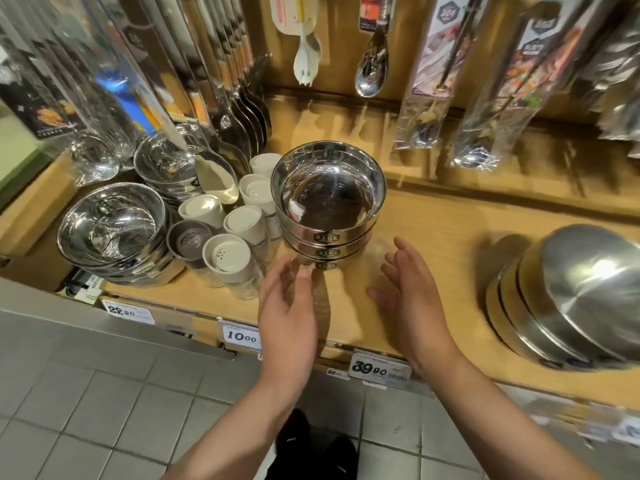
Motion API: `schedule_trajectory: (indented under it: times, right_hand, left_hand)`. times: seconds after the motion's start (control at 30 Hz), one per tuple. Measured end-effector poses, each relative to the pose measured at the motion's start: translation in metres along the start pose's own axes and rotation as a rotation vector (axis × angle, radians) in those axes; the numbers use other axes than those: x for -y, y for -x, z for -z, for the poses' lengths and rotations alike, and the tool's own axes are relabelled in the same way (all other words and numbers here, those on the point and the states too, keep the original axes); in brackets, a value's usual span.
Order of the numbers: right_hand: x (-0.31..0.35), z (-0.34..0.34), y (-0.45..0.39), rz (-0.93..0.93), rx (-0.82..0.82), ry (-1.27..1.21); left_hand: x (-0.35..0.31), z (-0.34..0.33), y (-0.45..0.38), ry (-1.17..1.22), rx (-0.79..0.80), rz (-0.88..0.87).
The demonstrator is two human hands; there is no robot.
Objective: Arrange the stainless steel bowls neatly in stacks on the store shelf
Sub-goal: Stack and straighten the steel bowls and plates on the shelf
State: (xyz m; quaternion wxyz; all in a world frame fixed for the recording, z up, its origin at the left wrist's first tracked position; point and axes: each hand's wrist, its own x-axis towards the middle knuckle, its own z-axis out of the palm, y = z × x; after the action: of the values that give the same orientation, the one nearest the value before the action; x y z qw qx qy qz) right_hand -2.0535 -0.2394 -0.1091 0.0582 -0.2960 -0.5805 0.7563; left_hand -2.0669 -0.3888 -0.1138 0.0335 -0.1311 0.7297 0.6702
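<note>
A stack of three stainless steel bowls (327, 199) with "316L" labels stands upright in the middle of the wooden shelf (433, 237). My left hand (289, 306) hovers open just in front and to the left of the stack, fingers apart, holding nothing. To the stack's front right my right hand (412, 296) is likewise open, palm turned inward, a short gap from the bowls. Another bowl stack (114, 230) sits at the left front and one more (166, 164) behind it. A pile of upturned bowls (581, 296) leans at the right.
Several shaker jars (230, 258) with pale lids crowd between the left bowls and the middle stack. Packaged spoons and utensils (372, 64) hang above the shelf. Price tags (379, 368) line the shelf's front edge. Grey floor tiles lie below.
</note>
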Motion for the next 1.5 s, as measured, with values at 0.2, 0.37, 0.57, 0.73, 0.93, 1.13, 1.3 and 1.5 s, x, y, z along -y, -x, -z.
schedule_trajectory:
  times: [0.2, 0.37, 0.57, 0.73, 0.93, 1.13, 1.3, 1.5]
  right_hand:
    - [-0.005, 0.064, 0.069, 0.002, -0.112, 0.019]
    - [-0.002, 0.126, 0.116, -0.068, -0.255, 0.018]
    - [0.019, 0.187, 0.127, -0.039, -0.446, -0.067]
    - [0.045, 0.237, 0.088, -0.006, -0.488, -0.104]
    - [0.059, 0.245, 0.051, 0.002, -0.186, -0.020]
    - [0.064, 0.219, 0.026, 0.019, -0.083, 0.021]
    - [0.071, 0.181, -0.008, 0.023, 0.008, 0.039]
    - [0.075, 0.161, -0.042, 0.039, 0.057, 0.009]
  left_hand:
    - [-0.006, -0.007, 0.046, -0.075, 0.149, 0.057]
    - [-0.036, -0.034, 0.064, -0.188, 0.393, 0.035]
    - [-0.055, -0.092, 0.086, -0.244, 0.735, -0.002]
    - [-0.056, -0.151, 0.092, -0.062, 0.709, 0.183]
    - [-0.040, -0.186, 0.091, 0.101, 0.653, 0.229]
    - [-0.038, -0.171, 0.071, 0.182, 0.534, 0.285]
    - [-0.053, -0.160, 0.038, 0.264, 0.351, 0.363]
    - [-0.063, -0.159, 0.009, 0.298, 0.345, 0.332]
